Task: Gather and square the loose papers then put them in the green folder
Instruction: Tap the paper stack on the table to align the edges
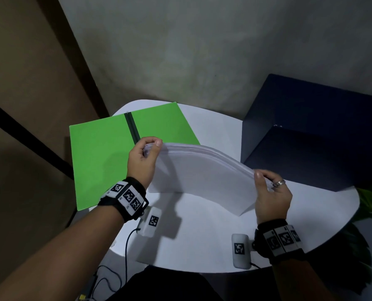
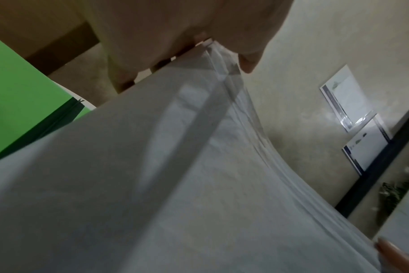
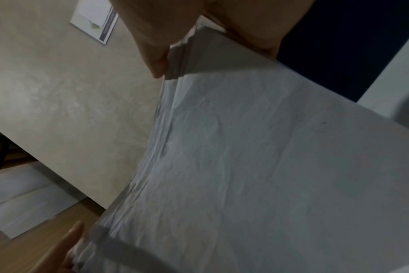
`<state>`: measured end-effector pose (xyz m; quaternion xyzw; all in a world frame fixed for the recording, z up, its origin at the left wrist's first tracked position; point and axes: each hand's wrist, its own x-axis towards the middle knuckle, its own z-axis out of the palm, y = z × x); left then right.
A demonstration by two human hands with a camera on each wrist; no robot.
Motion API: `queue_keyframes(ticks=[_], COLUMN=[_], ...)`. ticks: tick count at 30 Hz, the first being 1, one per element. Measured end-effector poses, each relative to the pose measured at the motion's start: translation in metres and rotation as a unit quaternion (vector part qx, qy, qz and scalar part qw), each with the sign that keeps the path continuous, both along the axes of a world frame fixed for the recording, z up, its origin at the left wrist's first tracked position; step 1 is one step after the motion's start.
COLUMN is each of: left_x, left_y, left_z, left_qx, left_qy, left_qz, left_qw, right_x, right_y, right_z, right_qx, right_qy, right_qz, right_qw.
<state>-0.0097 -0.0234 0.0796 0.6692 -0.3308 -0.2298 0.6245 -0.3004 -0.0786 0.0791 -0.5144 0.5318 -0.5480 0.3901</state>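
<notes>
Papers: the stack of papers (image 1: pixel 202 177) stands on its lower long edge on the white worktop (image 1: pixel 202 242), bowed between the two hands; the top edges look stepped, not yet flush.
Left grip: the left hand (image 1: pixel 141 159) pinches the upper left corner of the stack, thumb on the near face, fingers curled behind.
Right grip: the right hand (image 1: pixel 271 196) pinches the upper right corner the same way; a ring shows on one finger.
Folder: the green folder (image 1: pixel 102 157) lies open and flat on the worktop, left of and behind the stack, dark spine strip uppermost, partly overhanging the worktop edge.
Surroundings: a dark blue box (image 1: pixel 306 135) sits to the right, near the stack.
Step in hand: squaring, judged by the upright stack held at both corners.
Next move: likely tapping until edges align, then carrying the stack left onto an open leaf, kept clamped so no sheets slip.
</notes>
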Motion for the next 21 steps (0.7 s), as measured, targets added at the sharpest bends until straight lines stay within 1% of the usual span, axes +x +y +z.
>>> queue_keyframes(ticks=[5, 9, 11, 14, 17, 19, 21], left_x=[0.001, -0.001, 0.001, 0.004, 0.008, 0.01, 0.009], left_y=[-0.009, -0.009, -0.007, -0.004, -0.003, -0.002, -0.003], left_z=[0.0, 0.006, 0.007, 0.004, 0.001, 0.001, 0.005], left_qx=[0.002, -0.014, -0.022, -0.016, -0.013, -0.011, -0.01], left_qy=[0.005, -0.012, -0.051, -0.165, -0.236, -0.252, -0.224], left_qz=[0.03, 0.022, -0.005, -0.06, -0.082, -0.082, -0.08], left_qw=[1.0, 1.0, 0.998, 0.984, 0.968, 0.964, 0.971], right_x=[0.002, 0.002, 0.001, -0.001, -0.004, -0.005, -0.005], right_y=[0.002, 0.002, 0.002, 0.002, 0.0, 0.0, 0.0], right_z=[0.003, 0.003, 0.0, -0.006, -0.012, -0.014, -0.015], right_qx=[-0.022, -0.049, -0.088, -0.15, -0.168, -0.185, -0.201], right_qy=[0.02, 0.033, 0.068, 0.153, 0.201, 0.225, 0.244], right_qz=[-0.007, 0.003, 0.024, 0.058, 0.064, 0.061, 0.051], right_qw=[1.0, 0.998, 0.993, 0.975, 0.963, 0.955, 0.947])
